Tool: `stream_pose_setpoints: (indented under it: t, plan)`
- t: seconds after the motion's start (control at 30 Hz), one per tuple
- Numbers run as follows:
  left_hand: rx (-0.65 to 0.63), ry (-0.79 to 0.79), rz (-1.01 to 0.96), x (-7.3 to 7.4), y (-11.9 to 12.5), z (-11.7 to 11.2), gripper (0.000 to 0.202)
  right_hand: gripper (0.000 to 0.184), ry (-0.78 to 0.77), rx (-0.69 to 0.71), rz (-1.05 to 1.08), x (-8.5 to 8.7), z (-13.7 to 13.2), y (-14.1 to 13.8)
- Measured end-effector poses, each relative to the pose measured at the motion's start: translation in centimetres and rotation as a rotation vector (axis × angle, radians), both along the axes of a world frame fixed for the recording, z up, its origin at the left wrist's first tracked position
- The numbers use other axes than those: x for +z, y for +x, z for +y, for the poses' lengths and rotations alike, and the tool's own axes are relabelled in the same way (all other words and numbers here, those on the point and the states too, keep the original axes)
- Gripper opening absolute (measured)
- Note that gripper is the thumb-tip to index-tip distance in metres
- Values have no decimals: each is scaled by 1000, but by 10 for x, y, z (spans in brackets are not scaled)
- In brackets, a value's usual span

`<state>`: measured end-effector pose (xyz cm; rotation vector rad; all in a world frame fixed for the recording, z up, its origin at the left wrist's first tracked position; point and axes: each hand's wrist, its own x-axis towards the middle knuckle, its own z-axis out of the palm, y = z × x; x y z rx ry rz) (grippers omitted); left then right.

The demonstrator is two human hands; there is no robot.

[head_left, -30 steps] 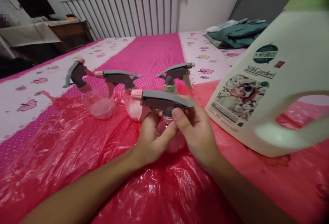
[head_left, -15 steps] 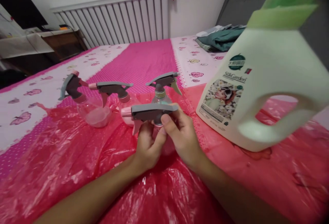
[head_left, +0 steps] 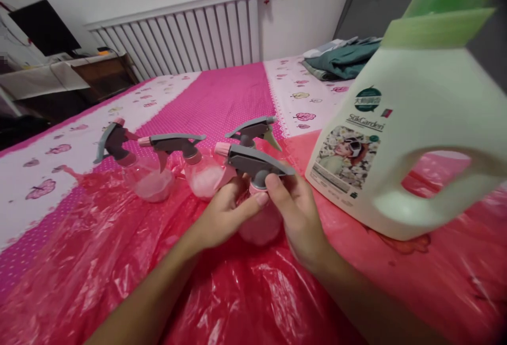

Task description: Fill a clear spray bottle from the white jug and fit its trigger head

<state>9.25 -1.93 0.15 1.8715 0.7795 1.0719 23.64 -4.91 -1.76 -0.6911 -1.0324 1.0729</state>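
Observation:
A small clear spray bottle with pink liquid (head_left: 257, 223) stands on a red plastic sheet (head_left: 99, 260) at the middle. Its grey trigger head (head_left: 253, 160) with a pink nozzle points left. My left hand (head_left: 222, 215) grips the bottle's body from the left, thumb across the front. My right hand (head_left: 295, 213) pinches the collar under the trigger head with thumb and fingers. Behind stand three more spray bottles: one tilted at the left (head_left: 134, 170), one beside it (head_left: 198, 173), one with a clear body right behind the held one (head_left: 253, 132).
A large white detergent jug (head_left: 415, 128) with a green cap and a big handle stands close on the right. Folded teal clothes (head_left: 340, 59) lie at the far right of the pink bedcover (head_left: 229, 91). A white radiator (head_left: 186, 38) and a dark desk (head_left: 99, 73) are behind.
The trigger head has turned on the bottle, its nozzle now angled further back and up to the left. My right hand's fingers have shifted round the collar. The view has shifted slightly.

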Motion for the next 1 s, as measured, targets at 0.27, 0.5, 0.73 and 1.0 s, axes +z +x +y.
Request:
stream_pose_setpoints:
  t: [0.27,0.5,0.73,1.0]
  plan:
    - [-13,-3,36,-3,-31,-20,30,19,106,27,-200,1,-10,-1]
    - [-14,-87,-65,-15,-26,-29,40,23,110,-56,-305,-6,-11,-4]
    - [-43,-167,-59,-15,-18,-26,52,20,119,-35,-313,-8,-9,-4]
    - [-16,-169,-51,-12,-9,-23,47,24,88,-69,-294,-8,-7,-3]
